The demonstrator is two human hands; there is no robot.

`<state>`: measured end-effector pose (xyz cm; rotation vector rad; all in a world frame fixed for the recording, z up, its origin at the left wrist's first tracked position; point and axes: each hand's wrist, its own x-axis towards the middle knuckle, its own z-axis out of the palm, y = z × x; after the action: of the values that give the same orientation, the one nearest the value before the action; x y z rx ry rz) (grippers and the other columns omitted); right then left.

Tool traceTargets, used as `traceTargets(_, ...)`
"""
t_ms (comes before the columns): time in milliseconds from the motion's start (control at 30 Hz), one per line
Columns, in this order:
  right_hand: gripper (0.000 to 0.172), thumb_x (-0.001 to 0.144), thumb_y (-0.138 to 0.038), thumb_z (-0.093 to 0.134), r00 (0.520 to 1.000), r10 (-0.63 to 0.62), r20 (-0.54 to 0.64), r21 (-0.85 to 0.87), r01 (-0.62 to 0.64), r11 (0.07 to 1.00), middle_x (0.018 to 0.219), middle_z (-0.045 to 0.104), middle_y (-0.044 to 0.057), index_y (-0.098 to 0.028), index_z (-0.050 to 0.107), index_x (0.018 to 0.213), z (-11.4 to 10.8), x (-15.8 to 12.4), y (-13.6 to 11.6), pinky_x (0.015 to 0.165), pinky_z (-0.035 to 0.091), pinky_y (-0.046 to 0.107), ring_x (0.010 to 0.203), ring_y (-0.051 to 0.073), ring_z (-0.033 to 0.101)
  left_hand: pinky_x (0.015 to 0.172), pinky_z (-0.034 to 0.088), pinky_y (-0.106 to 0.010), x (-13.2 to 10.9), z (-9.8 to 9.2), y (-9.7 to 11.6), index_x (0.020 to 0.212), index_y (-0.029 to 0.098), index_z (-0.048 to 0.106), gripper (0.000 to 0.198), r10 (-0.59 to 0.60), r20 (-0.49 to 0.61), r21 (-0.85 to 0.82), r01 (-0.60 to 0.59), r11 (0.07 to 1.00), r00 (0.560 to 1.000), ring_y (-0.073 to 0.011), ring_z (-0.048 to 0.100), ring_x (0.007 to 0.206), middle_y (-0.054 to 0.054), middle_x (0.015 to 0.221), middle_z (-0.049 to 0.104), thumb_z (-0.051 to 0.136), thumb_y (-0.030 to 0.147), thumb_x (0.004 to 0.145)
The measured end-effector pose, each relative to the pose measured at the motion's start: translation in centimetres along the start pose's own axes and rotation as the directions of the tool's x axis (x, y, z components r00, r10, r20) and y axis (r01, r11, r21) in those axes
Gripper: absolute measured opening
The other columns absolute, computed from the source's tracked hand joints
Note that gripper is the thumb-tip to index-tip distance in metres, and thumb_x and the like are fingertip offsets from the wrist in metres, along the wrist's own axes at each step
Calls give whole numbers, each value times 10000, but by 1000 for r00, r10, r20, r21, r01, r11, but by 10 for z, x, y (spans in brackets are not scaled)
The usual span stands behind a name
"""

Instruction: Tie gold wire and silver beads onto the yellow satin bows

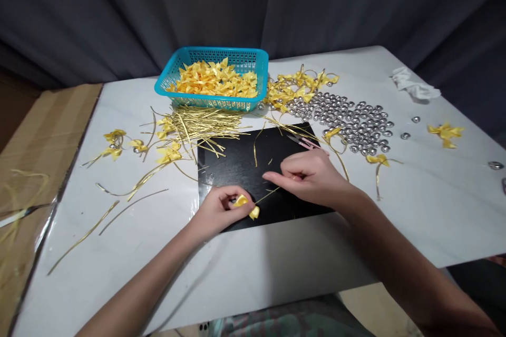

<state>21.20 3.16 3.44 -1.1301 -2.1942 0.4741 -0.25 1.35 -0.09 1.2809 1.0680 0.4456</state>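
Observation:
My left hand (223,209) pinches a small yellow ribbon bow (255,212) over the lower part of a black board (241,168). A thin gold twist tie (266,196) runs from the bow up to the right. My right hand (306,175) is closed on the far end of that tie, thumb stretched out to the left. Short cut bits of gold tie lie on the board. Just behind my right hand, partly covered by it, are small pink-handled scissors or nippers (306,143).
A blue basket (211,98) full of yellow bows stands at the back. Before it lies a pile of gold ties (209,124). Several silver beads (356,121) spread to the right, near tied bows (292,87). A crumpled white tissue (415,84) lies far right.

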Motion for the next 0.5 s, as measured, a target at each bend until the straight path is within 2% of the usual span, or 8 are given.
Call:
traceTargets(100, 461, 842, -200, 522, 981, -115, -158, -227, 77, 971, 456, 247, -53, -157, 234, 484, 5, 0, 1, 453, 210, 212, 436, 52, 216, 501, 362, -205, 0, 1, 0, 716, 142, 631, 205, -14, 31, 0, 14, 1000, 999, -88, 444, 523, 2, 609, 559, 639, 346, 727)
traceTargets(200, 429, 867, -195, 458, 983, -104, -150, -340, 47, 939, 445, 291, -38, -165, 276, 479, 4, -1, 5, 491, 269, 220, 436, 71, 243, 508, 365, -212, 0, 2, 1, 717, 144, 636, 199, 12, 16, 30, -13, 999, 1000, -99, 464, 533, -7, 618, 575, 626, 342, 739)
traceTargets(333, 429, 889, -236, 393, 993, 7, -118, -372, -51, 927, 449, 332, -15, -171, 307, 475, 2, -2, 11, 516, 279, 243, 446, 88, 262, 546, 380, -221, 1, 3, 1, 697, 150, 629, 149, 57, -9, 79, -56, 995, 998, -121, 506, 587, -12, 633, 589, 617, 293, 738)
traceTargets(500, 470, 889, -312, 433, 994, 96, -55, -294, -108, 950, 430, 349, -16, -160, 339, 454, -9, -3, 19, 489, 248, 236, 430, 73, 301, 569, 388, -220, 0, 2, 2, 699, 155, 609, 132, 42, 8, 84, -42, 996, 999, -124, 519, 606, -7, 643, 588, 600, 278, 744)
